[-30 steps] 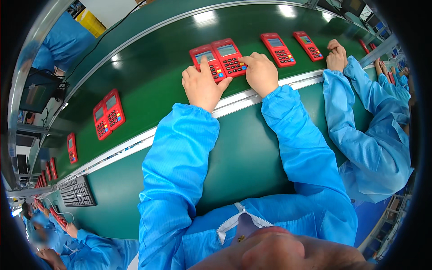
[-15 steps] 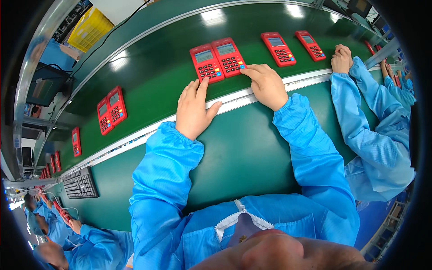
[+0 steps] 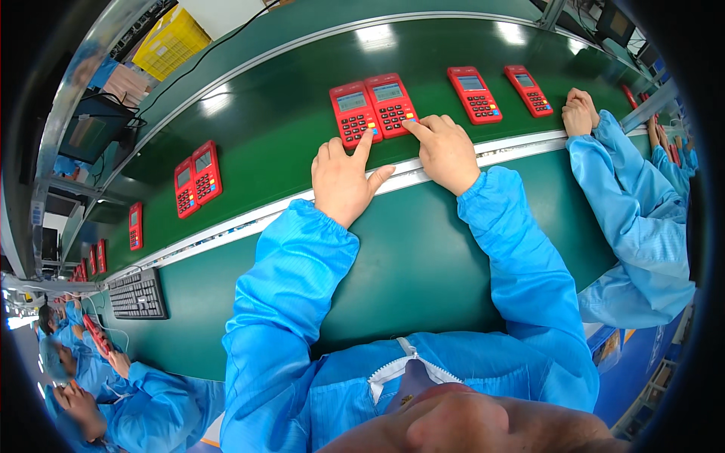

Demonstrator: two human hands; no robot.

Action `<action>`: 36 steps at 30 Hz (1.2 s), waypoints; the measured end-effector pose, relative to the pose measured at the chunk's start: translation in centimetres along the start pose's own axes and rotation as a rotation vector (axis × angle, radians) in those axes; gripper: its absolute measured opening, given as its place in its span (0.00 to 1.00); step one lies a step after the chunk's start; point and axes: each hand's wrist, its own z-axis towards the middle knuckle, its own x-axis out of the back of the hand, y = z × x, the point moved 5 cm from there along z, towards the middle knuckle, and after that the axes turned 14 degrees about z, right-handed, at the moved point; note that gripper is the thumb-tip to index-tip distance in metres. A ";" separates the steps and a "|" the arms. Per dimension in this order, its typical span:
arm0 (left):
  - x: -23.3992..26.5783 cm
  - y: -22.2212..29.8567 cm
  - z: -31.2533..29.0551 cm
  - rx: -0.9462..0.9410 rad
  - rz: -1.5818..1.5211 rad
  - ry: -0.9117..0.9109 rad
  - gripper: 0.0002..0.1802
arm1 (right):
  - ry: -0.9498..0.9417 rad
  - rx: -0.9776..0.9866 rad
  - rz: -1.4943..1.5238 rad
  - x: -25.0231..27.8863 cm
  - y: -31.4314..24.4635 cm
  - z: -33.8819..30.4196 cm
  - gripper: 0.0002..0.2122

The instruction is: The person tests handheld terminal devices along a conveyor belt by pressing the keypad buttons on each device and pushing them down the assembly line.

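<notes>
keypad testing looks underway: left hand [image 3: 343,180] and right hand [image 3: 445,151], forefingers extended, press two red card terminals [image 3: 371,108] side by side on the green belt [image 3: 272,143]; remaining keys likely need pressing.

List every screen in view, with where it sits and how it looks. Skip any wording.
Left red keypad terminal: pale grey-green rectangular display, left hand fingertip on its keys.
Right red keypad terminal: same display, right hand pressing keys.
Dark monitor: far left rack, blank.
</notes>
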 end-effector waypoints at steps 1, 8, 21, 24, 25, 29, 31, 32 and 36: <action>0.0 -0.2 0.0 0.030 -0.009 -0.040 0.41 | 0.006 0.004 -0.010 0.0 -0.3 0.1 0.21; 0.2 -1.2 -1.4 0.030 -0.026 0.060 0.41 | -0.003 0.019 -0.013 -0.1 -1.4 0.1 0.20; -0.1 -3.4 -2.4 0.084 -0.085 0.044 0.34 | -0.162 -0.086 -0.153 -2.5 -4.0 0.7 0.22; 0.3 -4.0 -2.5 0.099 -0.092 0.074 0.35 | -0.055 -0.090 -0.169 -2.3 -4.9 1.8 0.23; 0.3 -4.2 -2.3 0.130 -0.105 0.054 0.36 | -0.054 -0.087 -0.170 -2.5 -5.1 2.0 0.23; 0.5 -4.8 -1.9 0.195 -0.088 0.054 0.37 | -0.045 -0.139 -0.194 -3.1 -5.7 2.6 0.24; 0.6 -5.2 -2.1 0.242 -0.083 0.026 0.36 | -0.058 -0.152 -0.184 -3.2 -6.1 2.5 0.24; 0.7 -5.5 -2.2 0.246 -0.081 0.026 0.36 | -0.060 -0.153 -0.173 -3.3 -6.3 2.4 0.23; 0.6 -6.2 -2.3 0.241 -0.055 0.025 0.33 | -0.068 -0.152 -0.154 -4.3 -6.3 2.5 0.19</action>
